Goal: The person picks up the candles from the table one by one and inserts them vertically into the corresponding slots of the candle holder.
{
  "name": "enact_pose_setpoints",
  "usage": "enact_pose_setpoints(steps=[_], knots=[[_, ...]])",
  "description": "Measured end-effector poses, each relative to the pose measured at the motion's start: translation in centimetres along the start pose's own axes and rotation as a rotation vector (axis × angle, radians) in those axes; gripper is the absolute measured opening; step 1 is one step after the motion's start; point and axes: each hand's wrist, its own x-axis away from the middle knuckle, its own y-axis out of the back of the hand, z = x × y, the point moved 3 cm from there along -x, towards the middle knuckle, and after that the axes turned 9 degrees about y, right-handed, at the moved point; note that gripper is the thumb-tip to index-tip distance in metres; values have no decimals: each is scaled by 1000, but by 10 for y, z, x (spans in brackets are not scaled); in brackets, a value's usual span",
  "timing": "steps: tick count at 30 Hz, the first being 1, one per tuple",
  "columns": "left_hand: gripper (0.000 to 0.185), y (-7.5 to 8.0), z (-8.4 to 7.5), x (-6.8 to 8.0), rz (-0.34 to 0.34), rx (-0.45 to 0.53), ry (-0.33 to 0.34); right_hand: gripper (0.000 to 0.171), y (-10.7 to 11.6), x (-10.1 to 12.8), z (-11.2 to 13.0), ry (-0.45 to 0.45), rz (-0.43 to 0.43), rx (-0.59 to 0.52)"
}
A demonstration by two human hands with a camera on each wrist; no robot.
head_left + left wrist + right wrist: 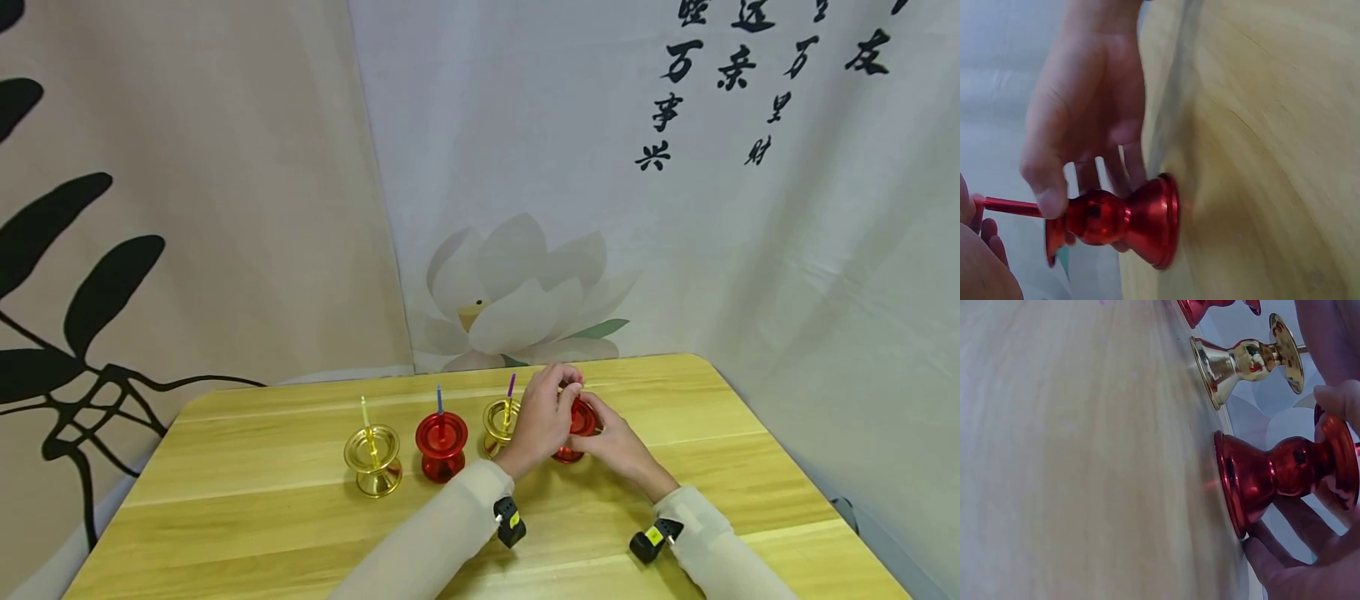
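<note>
both hands [577, 425] gripping red holder [1272, 472], red candle [1010, 205] inside

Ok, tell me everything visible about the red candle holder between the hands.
The red candle holder is shiny, metal-looking, hourglass-shaped with a flared base and cup, upright on the wooden table, rightmost of four holders. The right hand grips its waist; the left hand pinches a thin red candle at its cup.

Bright even light, soft shadows, blurred wrist views
</note>
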Motion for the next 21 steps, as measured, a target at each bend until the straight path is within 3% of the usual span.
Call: enact_pose_setpoints(steps=[6,11,17,21], knots=[[8,0,3,1,0,-26,-17,77,-1,-1,-1,4,3,-5],[14,0,4,7,11,0,24,72,-2,0,-2,12,8,-13],[34,7,-8,29,42,-14,70,67,-2,-1,-3,43,8,10],[43,14,-18,48,100,-41,71,65,-1,-2,-3,59,5,18]])
